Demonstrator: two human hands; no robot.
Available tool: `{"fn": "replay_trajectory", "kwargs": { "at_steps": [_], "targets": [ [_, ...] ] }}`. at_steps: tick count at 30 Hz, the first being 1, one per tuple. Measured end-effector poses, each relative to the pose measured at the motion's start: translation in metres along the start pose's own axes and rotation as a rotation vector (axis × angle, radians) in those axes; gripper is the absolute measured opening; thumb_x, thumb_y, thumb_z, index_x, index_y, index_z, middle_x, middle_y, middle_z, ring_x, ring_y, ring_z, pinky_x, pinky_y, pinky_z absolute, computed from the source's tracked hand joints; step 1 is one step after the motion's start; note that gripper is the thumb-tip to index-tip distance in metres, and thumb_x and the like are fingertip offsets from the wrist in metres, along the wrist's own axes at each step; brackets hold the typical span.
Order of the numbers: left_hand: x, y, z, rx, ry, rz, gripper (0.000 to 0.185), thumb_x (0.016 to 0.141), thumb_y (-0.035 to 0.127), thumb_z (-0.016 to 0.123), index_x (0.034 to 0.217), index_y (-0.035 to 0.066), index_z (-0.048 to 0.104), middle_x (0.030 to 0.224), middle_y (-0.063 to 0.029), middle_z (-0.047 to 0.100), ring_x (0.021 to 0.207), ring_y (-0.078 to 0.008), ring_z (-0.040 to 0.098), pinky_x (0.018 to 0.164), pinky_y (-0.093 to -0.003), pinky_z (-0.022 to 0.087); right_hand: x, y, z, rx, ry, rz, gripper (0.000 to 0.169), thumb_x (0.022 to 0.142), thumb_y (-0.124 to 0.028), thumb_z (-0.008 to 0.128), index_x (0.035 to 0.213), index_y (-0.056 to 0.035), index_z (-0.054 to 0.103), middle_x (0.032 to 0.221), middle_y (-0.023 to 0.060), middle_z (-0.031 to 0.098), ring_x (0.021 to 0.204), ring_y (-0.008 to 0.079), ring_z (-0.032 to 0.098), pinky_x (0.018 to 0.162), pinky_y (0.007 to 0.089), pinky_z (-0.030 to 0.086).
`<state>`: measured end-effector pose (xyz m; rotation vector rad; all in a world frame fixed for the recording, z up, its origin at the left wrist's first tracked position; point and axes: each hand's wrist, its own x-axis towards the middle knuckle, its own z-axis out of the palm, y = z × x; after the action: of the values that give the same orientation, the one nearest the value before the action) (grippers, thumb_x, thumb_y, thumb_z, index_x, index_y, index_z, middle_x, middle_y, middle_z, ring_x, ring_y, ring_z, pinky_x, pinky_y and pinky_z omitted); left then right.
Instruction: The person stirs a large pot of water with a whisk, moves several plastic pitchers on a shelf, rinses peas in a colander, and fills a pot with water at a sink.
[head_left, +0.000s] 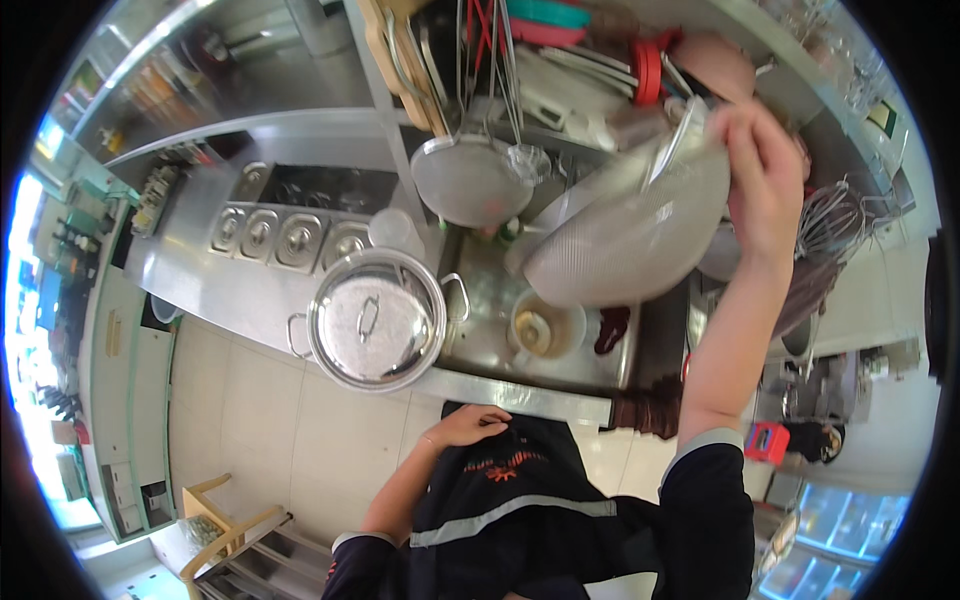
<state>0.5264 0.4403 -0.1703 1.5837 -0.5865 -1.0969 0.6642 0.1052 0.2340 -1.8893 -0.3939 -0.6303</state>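
Observation:
My right hand (757, 169) is raised at the upper right, gripping a large fine-mesh strainer (630, 232) by its rim or handle; the strainer is motion-blurred and tilted over the sink (487, 300). Below it in the sink stands a pale container (549, 330) with a round pale thing inside, and a dark red cloth-like item (612, 328) lies beside it. My left hand (472, 425) rests against the front of my black apron, below the counter edge, holding nothing visible, its fingers loosely bent. Another mesh strainer (472, 180) hangs behind the sink.
A lidded steel pot (376, 319) with two loop handles stands on the counter left of the sink. Lidded steel pans (298, 240) are set in the counter behind it. Whisks (829, 217) hang at the right, cutting boards (397, 67) stand upright at the back.

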Motion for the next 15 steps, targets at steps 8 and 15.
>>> {"fn": "replay_trajectory", "kwargs": {
  "at_steps": [8, 15],
  "targets": [
    [-0.033, 0.008, -0.001, 0.201, -0.188, -0.035, 0.047, 0.092, 0.038, 0.064, 0.126, 0.005, 0.061, 0.121, -0.0197, 0.065, 0.116, -0.0356, 0.06, 0.103, -0.0395, 0.044, -0.257, 0.168, 0.049, -0.426, -0.156, 0.427, 0.007, 0.084, -0.004, 0.068, 0.09, -0.0003, 0.067, 0.082, 0.0127, 0.064, 0.073, 0.0296, 0.062, 0.066, 0.035, 0.049],
    [-0.017, 0.019, 0.005, 0.26, -0.059, -0.03, 0.04, 0.092, 0.028, 0.066, 0.122, 0.001, 0.061, 0.114, -0.0178, 0.068, 0.108, -0.0303, 0.065, 0.095, -0.0369, 0.05, -0.388, 0.256, 0.091, -0.498, -0.377, 0.312, 0.022, 0.078, -0.005, 0.073, 0.099, -0.0101, 0.074, 0.113, 0.0081, 0.067, 0.116, 0.03, 0.056, 0.103, 0.0452, 0.042]
  ]
}}
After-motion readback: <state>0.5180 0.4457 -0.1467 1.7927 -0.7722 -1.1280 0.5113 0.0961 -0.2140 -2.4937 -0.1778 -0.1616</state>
